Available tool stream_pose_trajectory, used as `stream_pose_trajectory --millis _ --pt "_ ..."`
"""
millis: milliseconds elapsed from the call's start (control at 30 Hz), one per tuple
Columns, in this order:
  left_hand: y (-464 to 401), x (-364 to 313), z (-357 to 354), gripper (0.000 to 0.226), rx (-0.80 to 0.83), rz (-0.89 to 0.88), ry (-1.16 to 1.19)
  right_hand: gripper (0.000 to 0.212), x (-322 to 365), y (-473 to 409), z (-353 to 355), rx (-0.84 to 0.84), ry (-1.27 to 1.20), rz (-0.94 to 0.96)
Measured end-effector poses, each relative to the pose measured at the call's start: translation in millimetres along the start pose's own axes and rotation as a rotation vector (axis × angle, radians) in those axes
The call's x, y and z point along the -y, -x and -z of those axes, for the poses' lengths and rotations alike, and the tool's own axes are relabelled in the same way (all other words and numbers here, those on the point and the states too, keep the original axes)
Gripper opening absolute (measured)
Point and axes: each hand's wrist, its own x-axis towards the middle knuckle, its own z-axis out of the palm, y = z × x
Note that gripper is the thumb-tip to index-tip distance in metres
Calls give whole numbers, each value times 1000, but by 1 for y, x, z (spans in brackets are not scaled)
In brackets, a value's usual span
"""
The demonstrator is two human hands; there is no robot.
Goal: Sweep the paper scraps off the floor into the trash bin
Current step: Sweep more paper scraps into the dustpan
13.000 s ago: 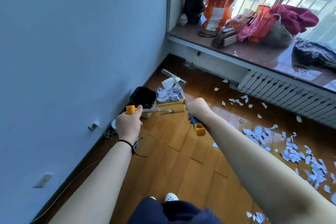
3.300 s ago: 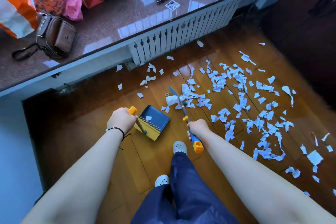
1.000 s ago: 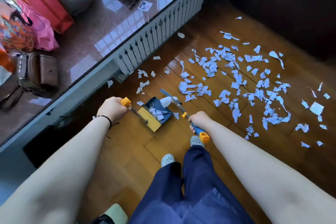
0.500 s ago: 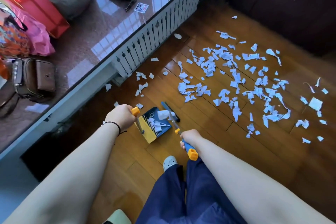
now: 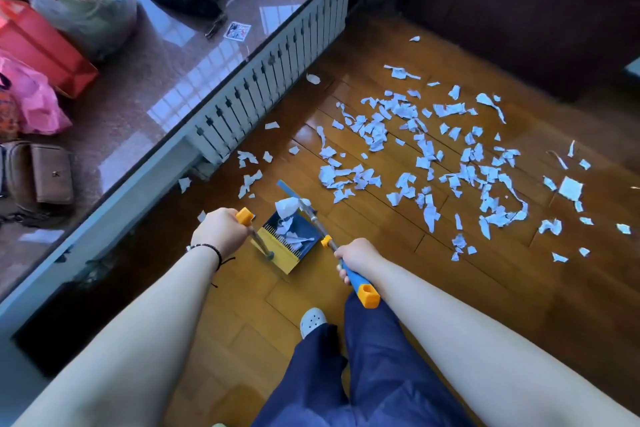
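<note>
Mostly, torn white paper scraps (image 5: 429, 152) lie strewn over the wooden floor (image 5: 502, 288), a few inside the yellow-and-blue dustpan (image 5: 289, 241) whose handle the left hand (image 5: 218, 232) grips, while the right hand (image 5: 358, 255) clenches the blue, orange-capped broom (image 5: 360, 282).

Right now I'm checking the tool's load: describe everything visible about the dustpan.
The dustpan looks plastic: dark blue tray, yellow back edge with a comb of teeth, thin metal handle topped by an orange grip. It sits on the wooden floor, open toward the scraps, holding several paper scraps. The left hand grips its handle; the broom head is at its mouth.
</note>
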Motion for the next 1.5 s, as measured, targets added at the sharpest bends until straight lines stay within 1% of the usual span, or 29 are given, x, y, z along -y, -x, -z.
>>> stream_pose_trajectory --millis 100,200,433,567,667,800,900,967,1033,1300,1500 --pt "-9 -25 -3 23 -5 1 27 17 17 -10 23 -43 9 51" --pt "-20 -51 -3 22 2 1 50 17 35 -24 46 -73 8 80" --pt "-55 -118 1 20 -9 16 56 32 89 -64 105 -146 73 77" --pt "-79 -159 0 20 -23 36 55 28 117 -84 138 -173 153 56" --pt "-94 -185 -1 23 -30 40 34 26 131 -97 152 -179 257 48" --pt "-111 -213 -1 20 -28 55 14 18 143 -107 166 -111 399 36" --pt "-119 -220 2 20 -20 58 7 17 147 -107 176 -6 434 -3" --pt "-125 -223 6 20 -16 57 -21 8 153 -101 187 51 409 -27" --pt "-128 -222 11 19 -9 57 -30 12 154 -94 194 64 394 -38" --pt "-136 -223 21 20 24 52 -16 10 151 -82 213 -15 357 -6" --pt "-140 -231 28 25 21 -27 -82 11 161 -84 217 -95 279 21"
